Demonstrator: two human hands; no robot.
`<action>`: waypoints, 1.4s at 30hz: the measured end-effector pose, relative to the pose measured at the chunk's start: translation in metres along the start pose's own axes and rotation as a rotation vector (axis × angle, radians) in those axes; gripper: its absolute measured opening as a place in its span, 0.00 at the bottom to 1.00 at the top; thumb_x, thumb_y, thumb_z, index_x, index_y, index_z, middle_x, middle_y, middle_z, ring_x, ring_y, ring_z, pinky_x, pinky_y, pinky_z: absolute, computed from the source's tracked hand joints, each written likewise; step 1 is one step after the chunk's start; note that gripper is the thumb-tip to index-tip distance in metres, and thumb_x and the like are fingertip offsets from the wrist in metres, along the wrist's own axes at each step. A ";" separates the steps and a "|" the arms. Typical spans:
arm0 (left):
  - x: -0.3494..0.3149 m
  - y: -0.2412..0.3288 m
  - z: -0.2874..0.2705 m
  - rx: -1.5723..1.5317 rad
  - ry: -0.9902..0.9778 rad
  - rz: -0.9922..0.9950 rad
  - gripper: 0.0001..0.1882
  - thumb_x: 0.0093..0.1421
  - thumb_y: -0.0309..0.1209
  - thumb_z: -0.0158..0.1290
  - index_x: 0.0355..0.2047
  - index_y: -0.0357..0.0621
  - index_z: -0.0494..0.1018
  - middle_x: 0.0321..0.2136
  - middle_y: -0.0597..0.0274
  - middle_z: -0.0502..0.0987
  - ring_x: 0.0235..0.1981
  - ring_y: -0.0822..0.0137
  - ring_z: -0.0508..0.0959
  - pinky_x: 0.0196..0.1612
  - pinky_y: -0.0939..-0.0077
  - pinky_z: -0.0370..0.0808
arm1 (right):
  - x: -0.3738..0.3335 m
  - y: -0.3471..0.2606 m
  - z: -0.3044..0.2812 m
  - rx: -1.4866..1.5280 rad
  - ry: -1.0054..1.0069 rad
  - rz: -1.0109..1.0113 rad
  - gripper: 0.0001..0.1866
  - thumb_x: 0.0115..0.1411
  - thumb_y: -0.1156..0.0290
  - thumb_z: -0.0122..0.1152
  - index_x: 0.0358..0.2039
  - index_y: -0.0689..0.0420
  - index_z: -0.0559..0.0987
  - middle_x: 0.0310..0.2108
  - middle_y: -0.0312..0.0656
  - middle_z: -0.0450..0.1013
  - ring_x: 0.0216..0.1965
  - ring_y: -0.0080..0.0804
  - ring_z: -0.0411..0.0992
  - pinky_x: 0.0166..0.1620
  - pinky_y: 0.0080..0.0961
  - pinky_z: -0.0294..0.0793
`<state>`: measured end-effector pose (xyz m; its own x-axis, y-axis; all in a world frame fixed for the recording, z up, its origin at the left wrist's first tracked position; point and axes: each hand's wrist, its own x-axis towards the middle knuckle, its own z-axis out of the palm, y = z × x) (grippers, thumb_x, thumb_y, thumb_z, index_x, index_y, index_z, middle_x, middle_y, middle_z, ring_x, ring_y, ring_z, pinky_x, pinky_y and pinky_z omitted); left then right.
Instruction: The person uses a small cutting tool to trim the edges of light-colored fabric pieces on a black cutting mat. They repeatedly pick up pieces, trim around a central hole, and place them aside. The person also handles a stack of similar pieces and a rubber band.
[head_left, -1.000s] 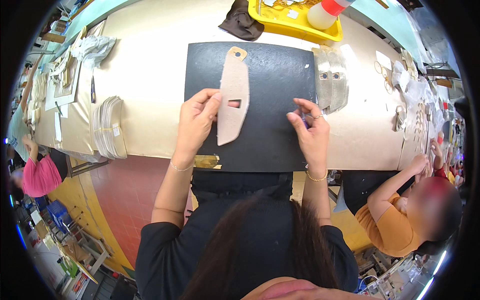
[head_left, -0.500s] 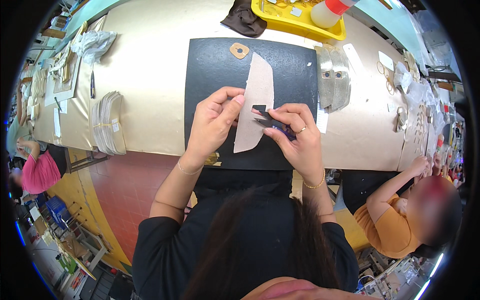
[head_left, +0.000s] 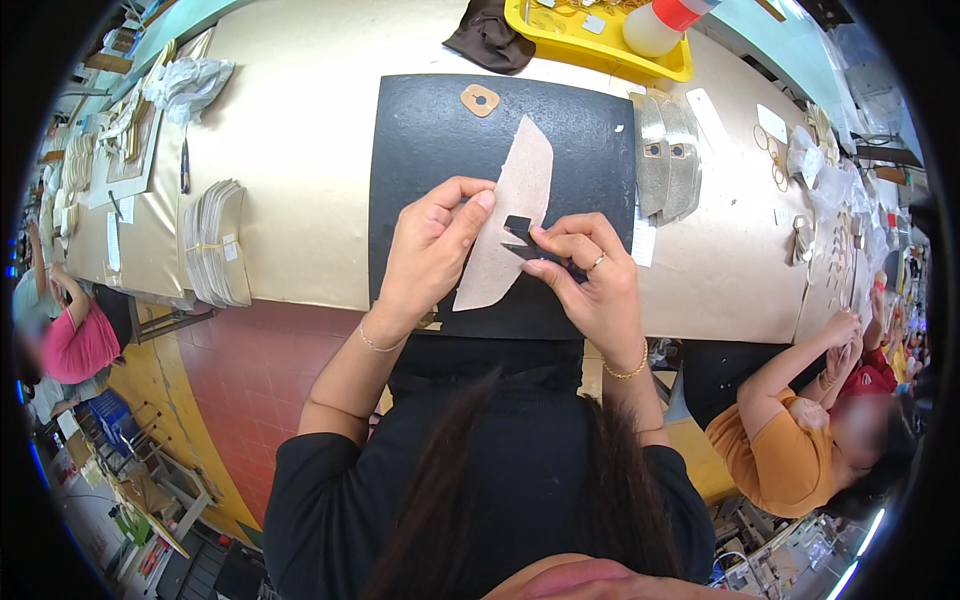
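Observation:
My left hand (head_left: 432, 240) pinches the left edge of a long, pale grey-beige flat piece (head_left: 527, 165) with angled ends, which looks like leather or card. It is tilted, its upper end leaning right. Near its middle is a small dark rectangle (head_left: 517, 223) that looks like a cut-out. My right hand (head_left: 605, 285) grips a pair of dark thread snips (head_left: 521, 250). Their blades are parted and lie at the piece just below the dark rectangle. My fingers hide the snips' handles. Both hands are over a black work board (head_left: 430, 130).
A small tan piece with a hole (head_left: 480, 100) lies on the board's far part. Banded stacked pieces (head_left: 212, 245) are at left, clear-covered pieces (head_left: 668, 170) at right. A yellow tray (head_left: 600, 58) holds a bottle (head_left: 655, 28). A person in orange (head_left: 775, 450) sits at right.
The flat piece has tilted further, its upper end moving right and its lower end left. The snips have shifted slightly down and left against it. My left hand has barely moved.

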<state>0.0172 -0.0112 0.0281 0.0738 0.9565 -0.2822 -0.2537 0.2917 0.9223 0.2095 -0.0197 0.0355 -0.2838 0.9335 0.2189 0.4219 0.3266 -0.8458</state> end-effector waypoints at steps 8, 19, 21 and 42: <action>0.000 -0.005 0.001 0.062 0.012 0.032 0.12 0.71 0.31 0.50 0.44 0.32 0.76 0.31 0.67 0.79 0.31 0.83 0.74 0.33 0.86 0.71 | -0.002 0.000 0.001 0.011 0.017 0.004 0.12 0.50 0.79 0.73 0.37 0.62 0.84 0.34 0.40 0.75 0.33 0.27 0.74 0.35 0.22 0.73; -0.002 -0.003 0.002 0.143 0.001 0.073 0.13 0.71 0.32 0.50 0.44 0.32 0.76 0.29 0.68 0.79 0.31 0.83 0.73 0.33 0.86 0.71 | -0.003 0.002 0.001 0.031 0.025 0.027 0.10 0.50 0.82 0.72 0.34 0.63 0.83 0.34 0.41 0.75 0.33 0.28 0.75 0.36 0.22 0.75; -0.002 -0.004 0.002 0.166 0.006 0.077 0.13 0.71 0.32 0.50 0.45 0.32 0.76 0.29 0.68 0.79 0.31 0.83 0.73 0.33 0.86 0.71 | -0.003 0.003 0.001 0.032 0.029 0.023 0.09 0.50 0.82 0.72 0.34 0.62 0.83 0.34 0.41 0.75 0.34 0.28 0.75 0.36 0.23 0.75; -0.001 -0.007 0.007 0.129 0.038 0.081 0.12 0.70 0.32 0.51 0.44 0.34 0.76 0.23 0.74 0.73 0.24 0.85 0.65 0.26 0.86 0.63 | -0.007 0.008 0.006 0.044 0.107 0.029 0.12 0.51 0.80 0.72 0.38 0.60 0.84 0.33 0.40 0.76 0.31 0.25 0.73 0.32 0.19 0.71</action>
<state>0.0258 -0.0140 0.0235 0.0214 0.9767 -0.2134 -0.1315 0.2143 0.9679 0.2093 -0.0243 0.0240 -0.1775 0.9538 0.2424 0.3898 0.2943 -0.8726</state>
